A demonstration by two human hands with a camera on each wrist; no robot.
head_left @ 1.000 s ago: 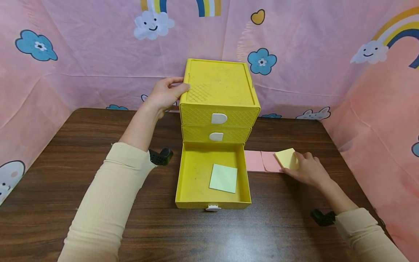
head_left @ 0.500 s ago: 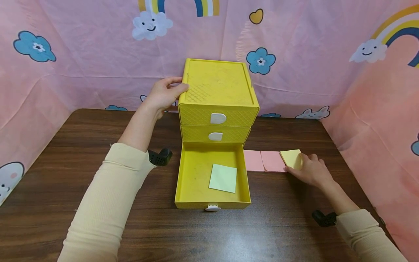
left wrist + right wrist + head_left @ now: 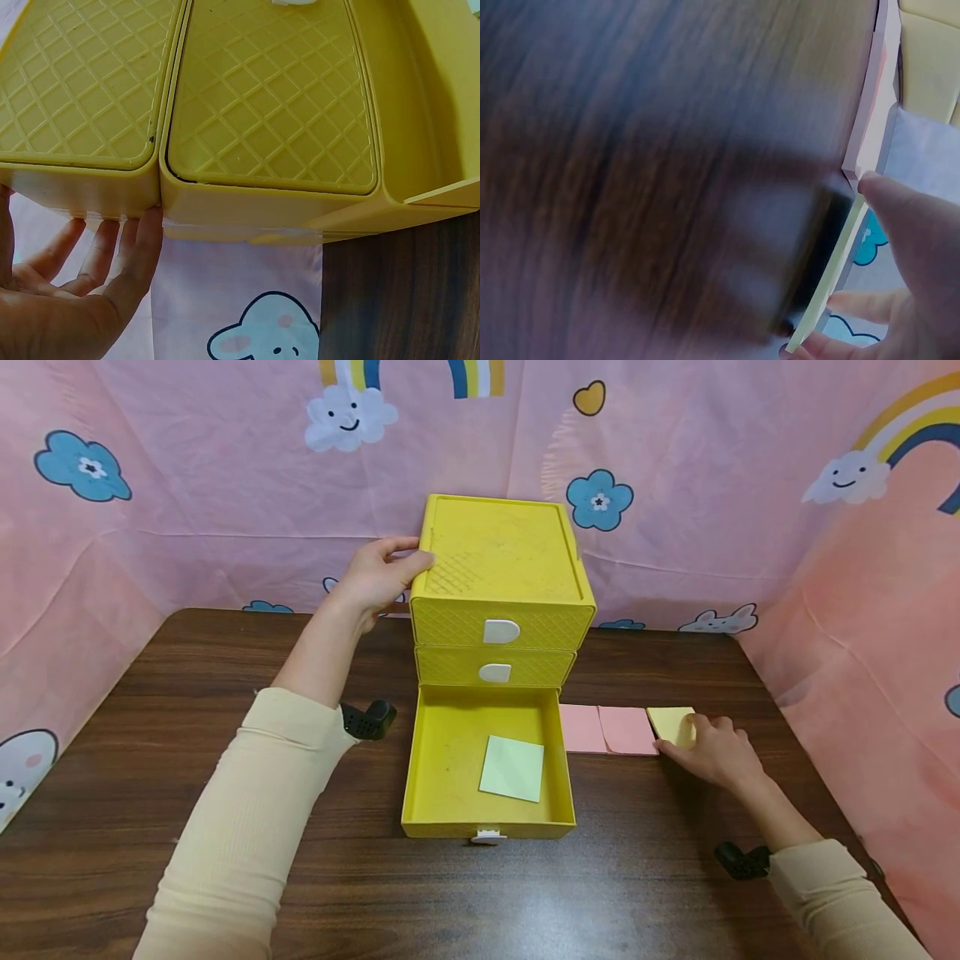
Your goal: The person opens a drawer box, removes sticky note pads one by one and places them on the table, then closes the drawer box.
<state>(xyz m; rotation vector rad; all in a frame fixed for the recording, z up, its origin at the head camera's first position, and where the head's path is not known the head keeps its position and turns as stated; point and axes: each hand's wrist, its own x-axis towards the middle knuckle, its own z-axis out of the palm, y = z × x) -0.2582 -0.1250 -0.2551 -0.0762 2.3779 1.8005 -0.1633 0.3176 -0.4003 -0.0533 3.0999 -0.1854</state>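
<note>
A yellow drawer unit (image 3: 504,547) stands on the table with its bottom drawer (image 3: 450,752) pulled out. My left hand (image 3: 378,575) rests at its upper left edge, thumb on top and fingertips against the side; the left wrist view shows those fingers spread along the wall. A light green sticky-note pad (image 3: 512,768) lies inside the drawer. To the right, my right hand (image 3: 716,750) pinches a pale yellow sticky-note pad (image 3: 670,723) between thumb and fingers. That pad is at the end of two pink pads (image 3: 628,731). Whether it lies fully flat cannot be told.
The dark wooden table (image 3: 480,902) carries everything. Patterned pink cloth (image 3: 675,552) hangs behind it and at both sides. Two white-tabbed drawers (image 3: 495,672) above the bottom one are closed. The pink pads run right up to the open drawer's right wall.
The yellow pad has moved right in my right hand, off the second pink pad, and turned to line up with the pink row. My left hand has stayed on the drawer unit.
</note>
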